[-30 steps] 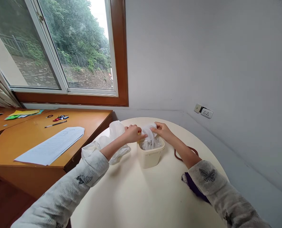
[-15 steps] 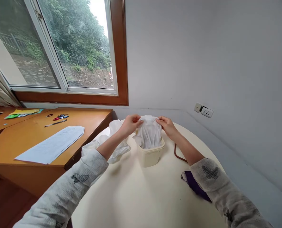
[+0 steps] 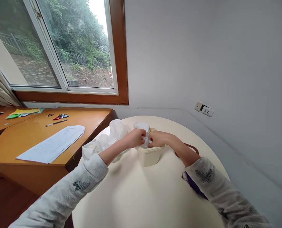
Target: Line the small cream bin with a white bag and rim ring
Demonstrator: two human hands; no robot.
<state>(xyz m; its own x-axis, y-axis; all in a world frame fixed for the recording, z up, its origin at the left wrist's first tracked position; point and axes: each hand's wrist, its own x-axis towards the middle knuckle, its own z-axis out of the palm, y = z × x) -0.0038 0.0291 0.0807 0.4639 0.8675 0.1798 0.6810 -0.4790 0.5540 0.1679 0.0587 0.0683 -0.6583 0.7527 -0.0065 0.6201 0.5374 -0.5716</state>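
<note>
A cream plastic bin [image 3: 150, 158] stands on the round table, and a thin white plastic bag [image 3: 142, 126] sits in its mouth, part of it rising above the far rim. Over the opening, my left hand [image 3: 137, 137] pinches a gathered part of the bag. My right hand [image 3: 158, 139] reaches in from the other side, its fingers closed on the bag close to the left fingertips. The fingertips of both hands are partly hidden in the plastic. Left of the bin lies a heap of crumpled white plastic bags [image 3: 118, 129], partly behind my left forearm.
The round cream table [image 3: 133, 193] carries a brown cord or strap [image 3: 193, 148] and a purple cloth item [image 3: 195, 186], both partly covered by my right arm. At left, a wooden desk [image 3: 93, 117] holds papers [image 3: 53, 144], a pen [image 3: 56, 123] and keys [image 3: 61, 116].
Both hands have come down and closer together over the bin. The bag, stretched wide between them before, is now bunched at the opening.
</note>
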